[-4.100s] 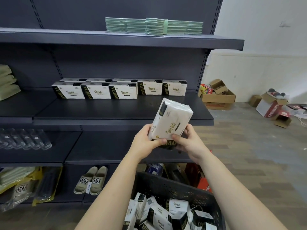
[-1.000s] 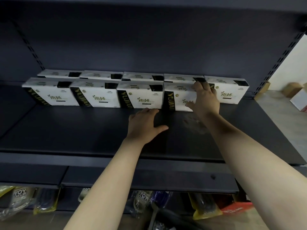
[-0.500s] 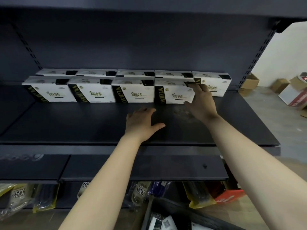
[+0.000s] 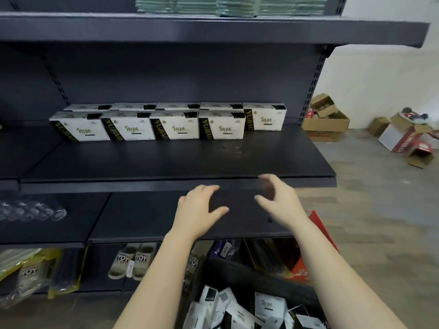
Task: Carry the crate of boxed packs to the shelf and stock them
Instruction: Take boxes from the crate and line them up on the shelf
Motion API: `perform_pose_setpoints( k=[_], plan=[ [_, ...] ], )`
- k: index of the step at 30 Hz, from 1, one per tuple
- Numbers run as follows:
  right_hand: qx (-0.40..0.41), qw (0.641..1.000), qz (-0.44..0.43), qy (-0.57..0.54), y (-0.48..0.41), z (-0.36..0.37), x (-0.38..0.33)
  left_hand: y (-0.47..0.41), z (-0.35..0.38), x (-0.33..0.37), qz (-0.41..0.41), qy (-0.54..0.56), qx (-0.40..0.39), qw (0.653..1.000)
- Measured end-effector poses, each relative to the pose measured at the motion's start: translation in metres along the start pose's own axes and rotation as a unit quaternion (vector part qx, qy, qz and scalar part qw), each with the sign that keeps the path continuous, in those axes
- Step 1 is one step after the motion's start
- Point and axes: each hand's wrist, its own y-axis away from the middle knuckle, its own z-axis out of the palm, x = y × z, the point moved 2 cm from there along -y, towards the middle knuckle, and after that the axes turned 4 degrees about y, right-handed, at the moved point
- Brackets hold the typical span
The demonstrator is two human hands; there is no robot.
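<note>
Crate (image 4: 249,276) below | left grip (image 4: 200,210) splayed, empty | right grip (image 4: 279,201) half-curled, empty

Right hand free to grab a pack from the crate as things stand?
Probably yes. The right hand is empty, fingers loosely spread, in front of the shelf edge. The crate sits open-topped just below it, and the packs lie loose inside with nothing over them.

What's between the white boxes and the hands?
In the head view, only bare dark shelf with a few scuff marks lies between the boxes and the left hand and right hand.
</note>
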Motion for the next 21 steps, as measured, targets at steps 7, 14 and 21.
perform_pose_setpoints(
  k=[7, 14, 21],
  plan=[
    [-0.06, 0.997, 0.046, 0.008, 0.097, 0.0, 0.048, 0.084, 0.042, 0.021, -0.036, -0.014, -0.029, 0.999],
    [-0.117, 0.988, 0.097, 0.021, 0.172, 0.013, 0.09, 0.154, 0.08, 0.025, -0.087, -0.013, -0.067, 0.994],
    [-0.138, 0.984, 0.114, 0.022, 0.205, 0.025, 0.105, 0.19, 0.098, 0.026, -0.123, -0.02, -0.102, 0.987]
  ],
)
